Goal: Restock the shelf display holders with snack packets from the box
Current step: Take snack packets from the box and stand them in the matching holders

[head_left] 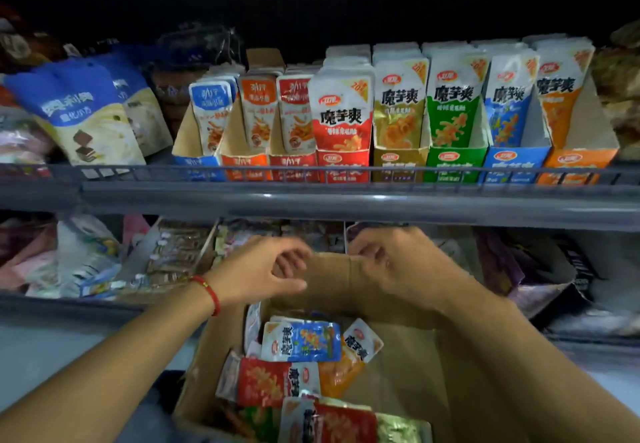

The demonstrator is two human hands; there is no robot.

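Head view: both hands are sitting at the far flap of the cardboard box (398, 356), just below the shelf rail (346, 197). Left hand (256, 273) is curling fingers and thumb loosely near the flap's top edge; can't tell whether its grip is actually closing on the cardboard or holding nothing. Right hand (391, 266) is gripping the flap edge, fingers folding over the top, thumb side facing the left hand. A red string bracelet (209, 292) is sitting on the left wrist. Box is lying open between the forearms, with loose snack packets piling up in its near-left part: a blue packet (301, 340) lying flat on top, an orange packet (349, 356) just beside it and partly under, a red packet (277, 382) below, more red and gold ones at the bottom edge. Right half of the box floor is showing bare cardboard. On the upper shelf, display holders are standing in a row behind the rail: red holder (343, 162), gold holder (398, 162), green holder (453, 162), blue holder (512, 162), orange holder (575, 164), each carrying upright packets. Three narrower holders (242, 162) are standing to their left, then blue-and-white bags (79, 110) leaning at far left. Lower shelf behind the hands is holding mixed goods, dim and blurry.
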